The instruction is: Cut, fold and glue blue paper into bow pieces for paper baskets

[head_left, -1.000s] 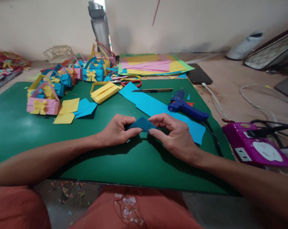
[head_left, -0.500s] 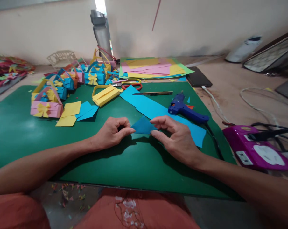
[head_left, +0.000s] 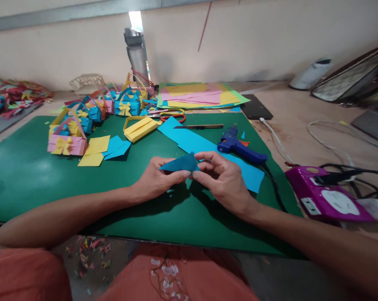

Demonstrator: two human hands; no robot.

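Observation:
Between my hands, a folded piece of blue paper (head_left: 178, 163) is held just above the green mat (head_left: 113, 217). My left hand (head_left: 157, 175) pinches it, thumb along the lower edge and fingers behind. At the paper's right corner, my right hand (head_left: 221, 177) grips with thumb and fingertips. Beyond them lies a long blue paper strip (head_left: 249, 172), with a blue glue gun (head_left: 239, 146) resting across it. Blue paper squares (head_left: 116, 147) and yellow paper squares (head_left: 96, 145) lie to the left, near a yellow paper basket (head_left: 141, 128).
Small finished paper baskets (head_left: 68, 142) stand at the back left. Scissors (head_left: 173, 115), a cutter knife (head_left: 201, 126) and stacked coloured paper (head_left: 201, 94) lie at the back. A phone (head_left: 256, 107) and a purple power strip (head_left: 326, 194) with cables sit on the right.
My left hand has shifted right, its thumb now across the paper's lower edge and near my right thumb. The blue paper has been turned and looks narrower. The view has tilted slightly.

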